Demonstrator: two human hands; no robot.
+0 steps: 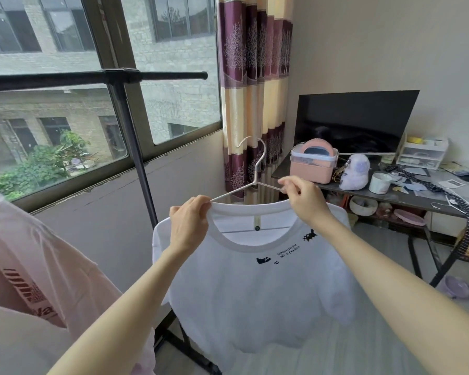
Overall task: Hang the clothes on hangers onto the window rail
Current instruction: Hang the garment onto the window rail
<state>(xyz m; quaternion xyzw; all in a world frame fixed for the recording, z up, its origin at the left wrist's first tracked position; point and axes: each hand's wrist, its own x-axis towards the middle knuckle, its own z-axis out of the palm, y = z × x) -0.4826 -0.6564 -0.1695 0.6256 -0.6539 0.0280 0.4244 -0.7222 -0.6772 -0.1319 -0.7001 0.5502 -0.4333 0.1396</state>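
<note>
A white T-shirt (255,293) with small black prints hangs on a white wire hanger (257,169), held up in front of me. My left hand (188,226) pinches the collar and the hanger's left arm. My right hand (303,197) pinches the hanger's right arm at the collar. The hook points up, well below and to the right of the black rail (92,77), which runs across the window. A pink T-shirt (25,253) hangs at the far left.
The rail's black upright post (136,163) and foot stand between me and the window wall. A patterned curtain (255,90) hangs behind the hanger. To the right, a cluttered dark desk (406,201) carries a monitor (355,120), a pink box and spare hangers.
</note>
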